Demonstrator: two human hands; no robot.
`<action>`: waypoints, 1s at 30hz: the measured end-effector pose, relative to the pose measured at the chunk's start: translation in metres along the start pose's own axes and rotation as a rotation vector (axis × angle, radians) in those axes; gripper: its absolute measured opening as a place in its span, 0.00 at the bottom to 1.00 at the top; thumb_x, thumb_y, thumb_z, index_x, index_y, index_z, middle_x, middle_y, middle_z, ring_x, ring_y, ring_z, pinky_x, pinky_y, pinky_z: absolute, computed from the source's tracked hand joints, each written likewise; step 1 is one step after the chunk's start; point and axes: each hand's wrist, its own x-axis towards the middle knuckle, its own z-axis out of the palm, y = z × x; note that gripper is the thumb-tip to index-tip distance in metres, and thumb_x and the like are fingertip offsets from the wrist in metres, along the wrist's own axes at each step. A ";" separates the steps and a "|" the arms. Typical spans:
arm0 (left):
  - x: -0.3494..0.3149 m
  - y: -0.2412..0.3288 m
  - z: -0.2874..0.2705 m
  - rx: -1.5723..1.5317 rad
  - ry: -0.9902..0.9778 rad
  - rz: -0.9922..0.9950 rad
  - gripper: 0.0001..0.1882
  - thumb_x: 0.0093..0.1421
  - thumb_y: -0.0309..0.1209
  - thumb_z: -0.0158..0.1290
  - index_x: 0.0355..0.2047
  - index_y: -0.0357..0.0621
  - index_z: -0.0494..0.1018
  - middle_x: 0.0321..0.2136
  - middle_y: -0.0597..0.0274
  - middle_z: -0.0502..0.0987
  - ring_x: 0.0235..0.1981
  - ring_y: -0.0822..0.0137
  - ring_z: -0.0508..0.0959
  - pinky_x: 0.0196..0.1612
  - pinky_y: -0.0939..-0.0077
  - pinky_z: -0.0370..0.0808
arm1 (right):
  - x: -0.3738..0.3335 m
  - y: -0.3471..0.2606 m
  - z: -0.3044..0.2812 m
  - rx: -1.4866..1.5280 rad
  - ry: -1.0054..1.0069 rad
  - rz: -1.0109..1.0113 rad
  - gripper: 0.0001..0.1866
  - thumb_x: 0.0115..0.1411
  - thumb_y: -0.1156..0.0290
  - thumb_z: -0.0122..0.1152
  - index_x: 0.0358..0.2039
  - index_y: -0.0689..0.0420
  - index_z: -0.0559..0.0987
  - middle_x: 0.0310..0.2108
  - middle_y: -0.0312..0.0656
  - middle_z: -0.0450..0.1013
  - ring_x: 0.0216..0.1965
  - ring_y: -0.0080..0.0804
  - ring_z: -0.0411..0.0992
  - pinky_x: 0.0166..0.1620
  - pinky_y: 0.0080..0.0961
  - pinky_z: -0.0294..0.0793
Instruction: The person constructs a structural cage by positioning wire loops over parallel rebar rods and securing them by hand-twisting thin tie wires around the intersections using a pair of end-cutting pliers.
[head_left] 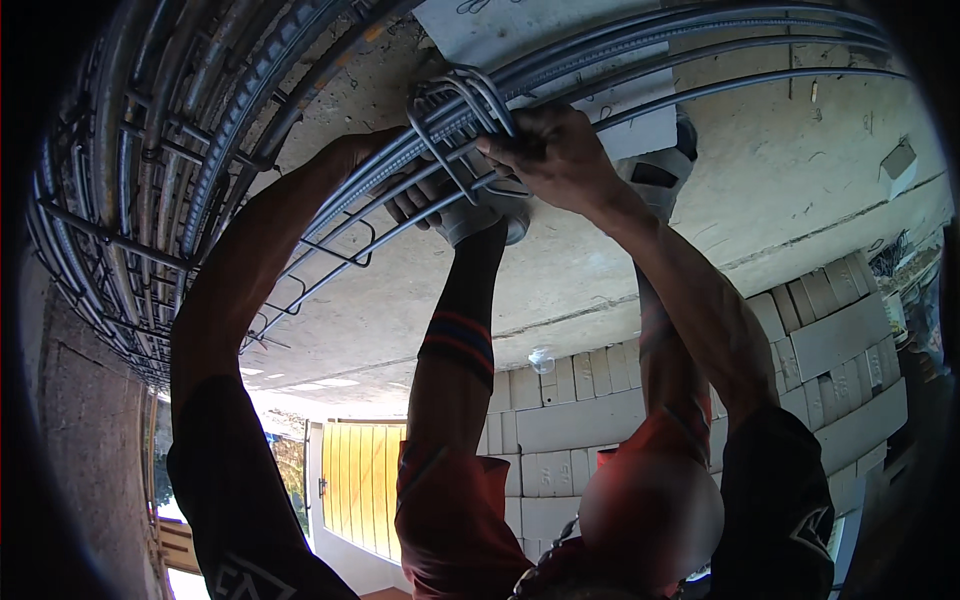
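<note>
A bundle of long steel rebar rods (620,62) runs in front of me, with several bent wire stirrups (455,110) bunched around it near the middle. My left hand (415,195) reaches behind the rods; its fingers are closed round them from below. At the right side of the bunch, my right hand (555,155) is closed on the stirrups, its thumb and fingertips pressed on the bent wire. More stirrups (345,245) hang spaced apart along the rods to the lower left. Part of the left palm is hidden behind the rods.
A stack of tied rebar cages (150,150) crowds the left side. My shoes (660,170) stand on the concrete floor (790,180) beneath the rods. Grey blocks (570,410) are piled behind, beside a yellow gate (362,480). A pale sheet (630,115) lies under the rods.
</note>
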 end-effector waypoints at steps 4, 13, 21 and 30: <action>-0.009 0.000 0.002 -0.048 -0.022 -0.016 0.29 0.59 0.53 0.41 0.45 0.39 0.72 0.38 0.43 0.76 0.37 0.54 0.78 0.43 0.54 0.74 | -0.006 -0.015 -0.016 -0.069 0.034 0.001 0.08 0.53 0.68 0.64 0.26 0.59 0.78 0.17 0.40 0.73 0.18 0.25 0.71 0.23 0.21 0.69; -0.022 -0.005 -0.012 -0.084 0.010 -0.034 0.32 0.59 0.55 0.39 0.47 0.37 0.70 0.38 0.40 0.75 0.37 0.51 0.78 0.42 0.52 0.75 | -0.012 0.018 -0.193 -0.289 0.226 0.114 0.10 0.56 0.69 0.60 0.23 0.62 0.77 0.16 0.36 0.73 0.16 0.18 0.68 0.22 0.18 0.68; -0.001 0.017 0.004 -0.057 -0.038 0.003 0.35 0.59 0.57 0.36 0.48 0.35 0.68 0.38 0.38 0.75 0.37 0.47 0.78 0.41 0.50 0.75 | -0.040 0.024 -0.557 -1.439 0.620 0.365 0.29 0.51 0.43 0.59 0.43 0.53 0.76 0.45 0.37 0.72 0.44 0.25 0.71 0.44 0.22 0.69; -0.018 -0.013 -0.009 -0.060 -0.067 -0.017 0.38 0.59 0.60 0.34 0.49 0.33 0.67 0.38 0.35 0.74 0.37 0.44 0.78 0.41 0.48 0.75 | -0.080 0.011 -0.287 -0.536 0.480 0.123 0.19 0.51 0.71 0.65 0.45 0.59 0.74 0.35 0.42 0.76 0.39 0.24 0.75 0.42 0.17 0.72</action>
